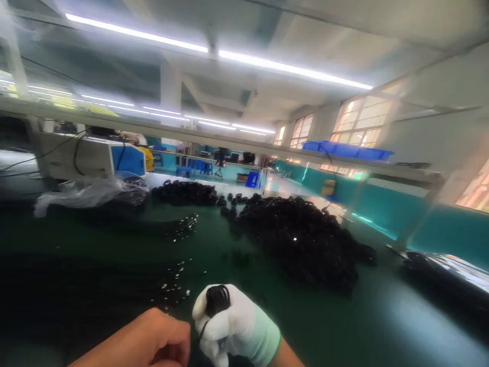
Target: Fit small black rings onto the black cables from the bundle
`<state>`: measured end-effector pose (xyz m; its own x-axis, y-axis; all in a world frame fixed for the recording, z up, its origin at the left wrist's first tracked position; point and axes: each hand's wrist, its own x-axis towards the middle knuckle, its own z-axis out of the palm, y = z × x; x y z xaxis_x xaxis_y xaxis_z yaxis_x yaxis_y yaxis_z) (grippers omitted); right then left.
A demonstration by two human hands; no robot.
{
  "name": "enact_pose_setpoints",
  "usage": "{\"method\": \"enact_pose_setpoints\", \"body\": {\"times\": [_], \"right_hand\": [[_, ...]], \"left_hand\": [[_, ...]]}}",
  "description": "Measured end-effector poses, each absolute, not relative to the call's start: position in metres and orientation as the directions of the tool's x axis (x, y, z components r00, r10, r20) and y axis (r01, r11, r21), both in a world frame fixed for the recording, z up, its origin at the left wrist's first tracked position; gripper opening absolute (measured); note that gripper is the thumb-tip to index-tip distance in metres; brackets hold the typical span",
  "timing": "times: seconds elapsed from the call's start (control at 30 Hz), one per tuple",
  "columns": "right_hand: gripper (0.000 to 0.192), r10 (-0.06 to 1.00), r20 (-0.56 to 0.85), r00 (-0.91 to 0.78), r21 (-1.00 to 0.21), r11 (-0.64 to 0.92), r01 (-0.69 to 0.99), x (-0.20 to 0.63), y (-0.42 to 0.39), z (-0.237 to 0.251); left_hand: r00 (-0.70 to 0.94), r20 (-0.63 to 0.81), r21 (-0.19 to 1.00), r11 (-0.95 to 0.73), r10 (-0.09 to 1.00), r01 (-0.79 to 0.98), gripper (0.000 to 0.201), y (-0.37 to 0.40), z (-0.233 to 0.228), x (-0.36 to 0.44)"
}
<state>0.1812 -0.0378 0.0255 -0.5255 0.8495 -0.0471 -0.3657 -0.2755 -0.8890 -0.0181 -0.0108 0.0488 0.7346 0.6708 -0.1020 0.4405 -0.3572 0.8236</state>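
My right hand [237, 326], in a white glove with a pale green cuff, is closed around a black ribbed coil [217, 300]. The coil's loops show between thumb and fingers, and a thin dark strand runs by the thumb. Just left of it, my bare left hand [164, 336] is curled shut at the bottom of the view. Anything inside its fingers is hidden. Beyond the hands, a large heap of small black coiled pieces [298, 239] lies on the dark green tabletop [214, 244].
Small white scraps [179, 280] are scattered left of centre. Clear plastic film [91, 196] lies near a white and blue machine [95, 155]. A smaller black pile [185, 192] sits at the back. Blue trays [347, 150] rest on the overhead shelf; dark bundles [446, 280] lie right.
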Motion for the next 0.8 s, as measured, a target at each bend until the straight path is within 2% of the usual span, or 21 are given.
{"method": "enact_pose_setpoints", "body": {"times": [0.07,0.13,0.2,0.27,0.37,0.47,0.53,0.6,0.67,0.73,0.8], "right_hand": [[0.033,0.889,-0.021,-0.458,-0.895,-0.220,-0.387,0.179,-0.036,0.022],[0.033,0.941,-0.023,-0.338,-0.920,-0.152,-0.361,0.179,-0.034,0.019],[0.034,0.972,-0.056,-0.230,-0.954,-0.120,-0.275,0.181,-0.033,0.017],[0.040,0.973,-0.089,-0.212,-0.977,-0.127,-0.172,0.182,-0.033,0.015],[0.054,0.952,-0.137,-0.273,-0.985,-0.160,-0.065,0.179,-0.032,0.009],[0.063,0.938,-0.203,-0.282,-0.979,-0.195,0.057,0.174,-0.031,-0.001],[0.071,0.944,-0.244,-0.224,-0.964,-0.211,0.160,0.171,-0.031,-0.008],[0.087,0.969,-0.206,-0.136,-0.956,-0.169,0.240,0.169,-0.033,-0.014],[0.099,0.990,-0.103,-0.096,-0.951,-0.070,0.303,0.168,-0.035,-0.014],[0.099,0.992,-0.020,-0.126,-0.943,0.023,0.331,0.167,-0.037,-0.012],[0.083,0.991,-0.018,-0.134,-0.931,0.033,0.363,0.165,-0.038,-0.007]], "left_hand": [[0.764,-0.121,0.744,-0.452,0.634,0.492,0.009,-0.013,0.056,-0.019],[0.753,-0.143,0.688,-0.483,0.642,0.542,0.022,-0.012,0.059,-0.017],[0.711,-0.155,0.682,-0.447,0.686,0.579,0.039,-0.008,0.059,-0.014],[0.663,-0.127,0.704,-0.403,0.738,0.585,0.052,-0.002,0.057,-0.010],[0.633,-0.034,0.719,-0.421,0.773,0.553,0.063,0.004,0.053,-0.004],[0.653,-0.009,0.704,-0.459,0.757,0.542,0.064,0.003,0.045,0.002],[0.659,-0.019,0.676,-0.476,0.752,0.563,0.065,0.000,0.039,0.005],[0.654,-0.020,0.618,-0.505,0.756,0.603,0.065,-0.003,0.036,0.009],[0.653,-0.028,0.544,-0.537,0.757,0.645,0.061,-0.002,0.037,0.011],[0.675,-0.116,0.503,-0.543,0.729,0.673,0.054,0.006,0.042,0.012],[0.707,-0.279,0.537,-0.505,0.650,0.676,0.039,0.017,0.046,0.011]]}}
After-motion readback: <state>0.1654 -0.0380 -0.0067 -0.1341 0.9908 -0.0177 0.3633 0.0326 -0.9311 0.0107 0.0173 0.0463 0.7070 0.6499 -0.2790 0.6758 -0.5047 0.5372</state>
